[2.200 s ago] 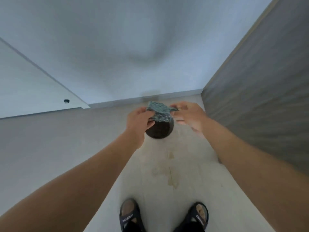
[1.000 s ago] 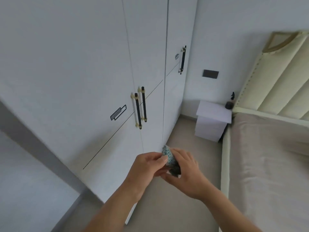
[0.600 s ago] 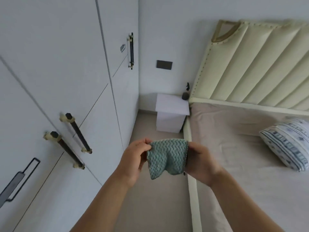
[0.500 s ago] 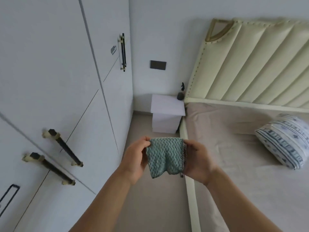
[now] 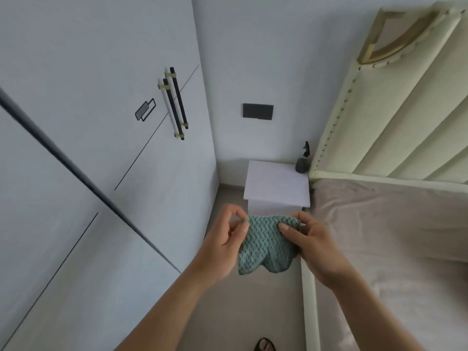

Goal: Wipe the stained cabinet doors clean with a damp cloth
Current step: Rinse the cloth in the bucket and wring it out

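Observation:
A green woven cloth hangs spread out in front of me over the floor. My left hand pinches its upper left corner between thumb and finger. My right hand pinches its upper right corner. The white cabinet doors fill the left side of the view, with a pair of black bar handles with gold mounts. The cloth is well clear of the doors. No stain shows plainly on the doors from here.
A white bedside table stands against the far wall, with a dark spray bottle on it. The bed and its cream padded headboard take up the right. A black wall plate sits above the table. Floor runs between bed and cabinet.
The view has swung back and tilted, so the far pair of handles now shows and the pillow is out of view. Both hands have kept the cloth spread, now held slightly wider.

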